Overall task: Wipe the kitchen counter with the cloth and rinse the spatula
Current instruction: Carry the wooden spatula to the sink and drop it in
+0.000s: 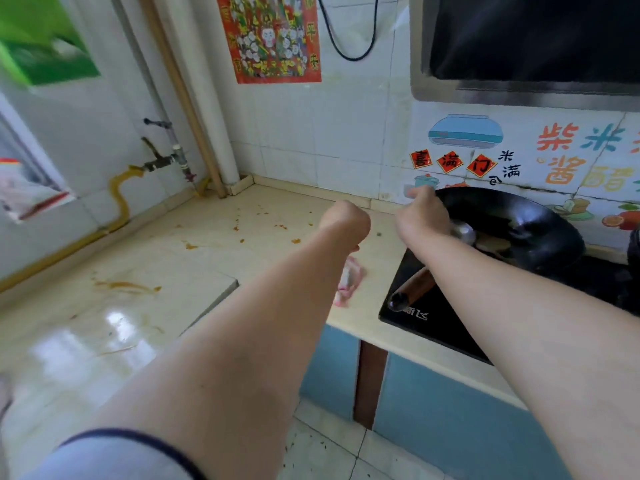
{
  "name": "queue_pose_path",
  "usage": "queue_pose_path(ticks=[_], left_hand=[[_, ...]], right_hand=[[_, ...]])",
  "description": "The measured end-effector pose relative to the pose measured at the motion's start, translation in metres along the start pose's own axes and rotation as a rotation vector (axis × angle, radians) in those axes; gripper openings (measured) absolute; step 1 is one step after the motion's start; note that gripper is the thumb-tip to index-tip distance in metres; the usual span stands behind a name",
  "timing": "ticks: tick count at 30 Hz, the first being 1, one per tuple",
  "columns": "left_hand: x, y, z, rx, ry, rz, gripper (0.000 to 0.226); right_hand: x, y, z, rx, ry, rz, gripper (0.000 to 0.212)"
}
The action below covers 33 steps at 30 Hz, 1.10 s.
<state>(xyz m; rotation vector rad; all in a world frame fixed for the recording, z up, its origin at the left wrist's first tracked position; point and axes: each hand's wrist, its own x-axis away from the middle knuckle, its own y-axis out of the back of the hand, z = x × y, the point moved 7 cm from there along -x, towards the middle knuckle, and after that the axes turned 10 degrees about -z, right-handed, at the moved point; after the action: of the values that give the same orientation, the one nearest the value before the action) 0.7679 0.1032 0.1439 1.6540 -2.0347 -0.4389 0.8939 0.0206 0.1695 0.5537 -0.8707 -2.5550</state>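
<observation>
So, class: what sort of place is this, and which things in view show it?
Most likely a home kitchen: a black wok sits on a cooktop under a range hood, beside a tiled, food-splattered counter.

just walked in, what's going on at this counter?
A person is at a kitchen counter spattered with orange sauce stains. The left hand hangs over a pinkish cloth; whether it grips it is unclear. The right hand reaches to the black wok, where a wooden-handled spatula rests. Wiping not yet done.
</observation>
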Motion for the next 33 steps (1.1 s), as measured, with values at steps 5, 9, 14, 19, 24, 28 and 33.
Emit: queue_pose_path(ticks=[5,9,14,19,24,28,33], left_hand=[[-0.009,0.093,0.065,-0.011,0.050,-0.163,0.027],[-0.007,0.168,0.127,-0.056,0.111,-0.274,0.027],[0.018,0.267,0.215,-0.073,0.230,-0.354,0.027],[0.057,0.357,0.310,-0.186,0.391,-0.451,0.020],[0.095,0.430,0.395,-0.247,0.526,-0.515,0.012],[0.118,0.456,0.440,-0.227,0.630,-0.525,0.014],[0.117,0.445,0.485,-0.191,0.720,-0.456,0.009]], right_hand=[[0.063,-0.060,0.063,-0.025,0.098,0.131,0.034],[0.131,-0.109,0.112,-0.058,0.198,0.276,0.030],[0.230,-0.168,0.164,-0.108,0.276,0.468,0.028],[0.335,-0.219,0.207,-0.063,0.378,0.684,0.030],[0.436,-0.266,0.234,-0.066,0.495,0.921,0.026],[0.494,-0.294,0.235,-0.016,0.533,1.046,0.027],[0.526,-0.327,0.224,0.036,0.515,1.137,0.026]])
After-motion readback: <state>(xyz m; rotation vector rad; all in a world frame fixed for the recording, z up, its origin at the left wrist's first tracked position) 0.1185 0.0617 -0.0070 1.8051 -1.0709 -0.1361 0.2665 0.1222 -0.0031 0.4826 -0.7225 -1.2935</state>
